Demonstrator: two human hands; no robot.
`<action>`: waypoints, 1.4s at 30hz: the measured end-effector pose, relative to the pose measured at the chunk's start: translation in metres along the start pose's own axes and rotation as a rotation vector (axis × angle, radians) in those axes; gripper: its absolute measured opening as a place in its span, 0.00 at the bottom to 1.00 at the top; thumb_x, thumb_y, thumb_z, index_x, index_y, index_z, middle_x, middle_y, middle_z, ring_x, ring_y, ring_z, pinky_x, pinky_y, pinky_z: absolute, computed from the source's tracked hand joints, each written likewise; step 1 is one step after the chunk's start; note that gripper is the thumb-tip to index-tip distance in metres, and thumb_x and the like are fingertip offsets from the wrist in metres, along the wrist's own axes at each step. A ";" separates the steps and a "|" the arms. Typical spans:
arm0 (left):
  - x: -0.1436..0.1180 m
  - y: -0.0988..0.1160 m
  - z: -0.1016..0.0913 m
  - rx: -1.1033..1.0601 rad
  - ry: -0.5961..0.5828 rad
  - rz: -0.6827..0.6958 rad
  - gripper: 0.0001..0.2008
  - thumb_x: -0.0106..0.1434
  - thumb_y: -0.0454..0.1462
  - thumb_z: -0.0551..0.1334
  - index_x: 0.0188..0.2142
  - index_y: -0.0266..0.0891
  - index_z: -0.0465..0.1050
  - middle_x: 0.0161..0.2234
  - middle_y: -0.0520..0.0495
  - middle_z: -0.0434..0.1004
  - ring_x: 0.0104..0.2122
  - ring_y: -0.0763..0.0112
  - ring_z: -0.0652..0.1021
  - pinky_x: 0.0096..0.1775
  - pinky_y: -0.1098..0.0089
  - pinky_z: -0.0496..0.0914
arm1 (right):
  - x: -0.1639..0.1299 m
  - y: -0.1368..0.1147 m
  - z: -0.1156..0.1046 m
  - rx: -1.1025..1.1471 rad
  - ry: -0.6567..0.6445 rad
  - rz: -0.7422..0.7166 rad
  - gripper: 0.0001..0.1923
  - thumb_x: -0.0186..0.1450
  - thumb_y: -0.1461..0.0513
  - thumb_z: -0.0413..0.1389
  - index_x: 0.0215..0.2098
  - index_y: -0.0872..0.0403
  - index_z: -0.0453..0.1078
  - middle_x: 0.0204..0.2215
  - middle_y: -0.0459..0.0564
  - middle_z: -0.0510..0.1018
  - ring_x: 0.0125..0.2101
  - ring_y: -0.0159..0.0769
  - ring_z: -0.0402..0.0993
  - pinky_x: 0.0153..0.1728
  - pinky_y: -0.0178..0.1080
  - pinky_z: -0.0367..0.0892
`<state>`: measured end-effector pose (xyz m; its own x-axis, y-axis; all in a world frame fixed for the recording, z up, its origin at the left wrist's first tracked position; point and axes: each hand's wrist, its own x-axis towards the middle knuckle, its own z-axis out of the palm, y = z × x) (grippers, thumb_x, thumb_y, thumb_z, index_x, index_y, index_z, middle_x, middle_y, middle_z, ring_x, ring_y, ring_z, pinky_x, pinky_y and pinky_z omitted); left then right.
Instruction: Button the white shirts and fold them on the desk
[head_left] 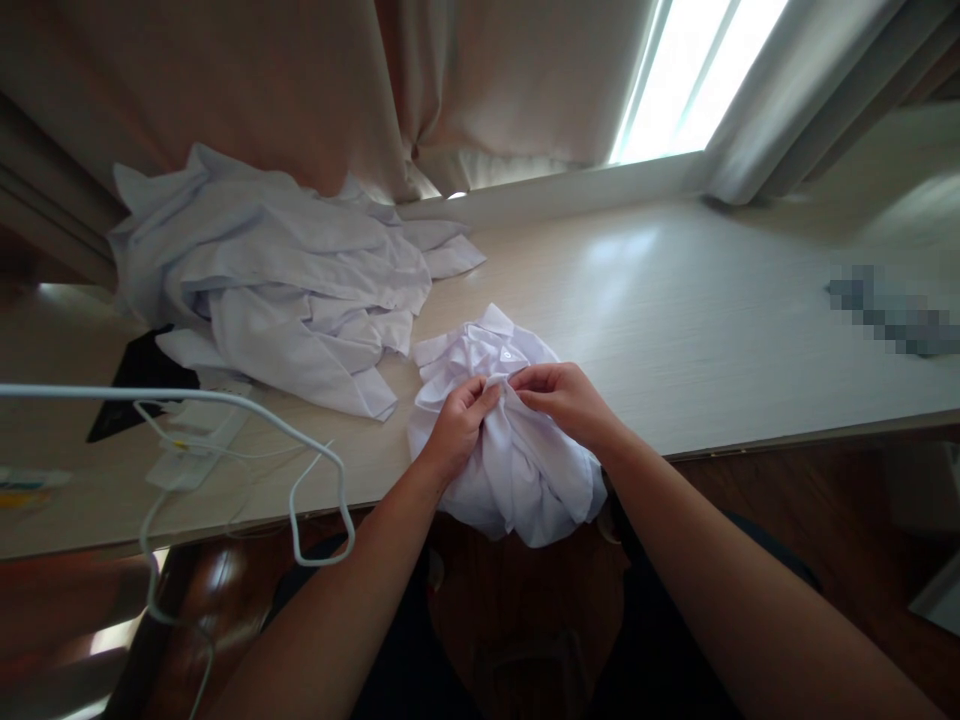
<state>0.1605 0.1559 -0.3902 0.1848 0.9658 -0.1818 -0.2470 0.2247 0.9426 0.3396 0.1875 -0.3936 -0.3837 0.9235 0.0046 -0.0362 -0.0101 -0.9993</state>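
Observation:
A white shirt (525,470) lies bunched at the table's front edge, its lower part hanging over. Its collar points away from me, and a small button shows near it. My left hand (463,418) pinches the fabric along the front opening between thumb and fingers. Just to the right, my right hand (553,392) grips the same strip of cloth with thumb and forefinger. The fingertips of both hands nearly meet. Whatever lies between them, a button or only cloth, is hidden.
More white garments (285,260) are heaped at the back left. A white power strip (199,445), a black flat object (135,385) and a looping white cable (322,450) are at the left. Beige curtains (300,90) hang behind the pale table (720,330). A blurred grey object (892,310) lies far right.

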 end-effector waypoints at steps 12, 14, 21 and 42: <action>0.001 -0.001 -0.001 0.004 -0.015 -0.018 0.17 0.60 0.49 0.68 0.39 0.38 0.75 0.33 0.49 0.75 0.33 0.72 0.73 0.37 0.73 0.66 | 0.001 0.002 -0.001 0.017 -0.004 -0.011 0.09 0.58 0.59 0.63 0.36 0.55 0.80 0.33 0.49 0.81 0.36 0.35 0.75 0.40 0.38 0.67; 0.002 -0.001 -0.002 0.009 -0.018 -0.013 0.17 0.61 0.49 0.67 0.40 0.38 0.75 0.33 0.49 0.75 0.33 0.71 0.73 0.37 0.73 0.66 | 0.001 0.003 -0.001 0.020 -0.004 -0.016 0.09 0.58 0.59 0.63 0.36 0.55 0.80 0.33 0.48 0.81 0.36 0.36 0.76 0.41 0.38 0.67; 0.002 -0.003 -0.003 0.015 -0.017 -0.006 0.16 0.62 0.48 0.67 0.39 0.37 0.75 0.33 0.49 0.74 0.33 0.72 0.72 0.37 0.73 0.66 | 0.001 0.001 0.000 0.021 0.000 -0.019 0.09 0.58 0.59 0.63 0.36 0.55 0.80 0.34 0.49 0.82 0.37 0.36 0.76 0.42 0.38 0.68; 0.002 -0.002 -0.003 0.021 -0.018 -0.008 0.15 0.62 0.48 0.66 0.39 0.38 0.74 0.33 0.49 0.74 0.33 0.72 0.72 0.37 0.73 0.66 | 0.000 0.001 0.001 0.013 -0.002 -0.024 0.09 0.59 0.60 0.62 0.36 0.55 0.79 0.33 0.49 0.82 0.36 0.36 0.76 0.41 0.38 0.67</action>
<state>0.1589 0.1580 -0.3936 0.2039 0.9614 -0.1846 -0.2250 0.2296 0.9469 0.3390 0.1873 -0.3942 -0.3842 0.9228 0.0286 -0.0574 0.0071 -0.9983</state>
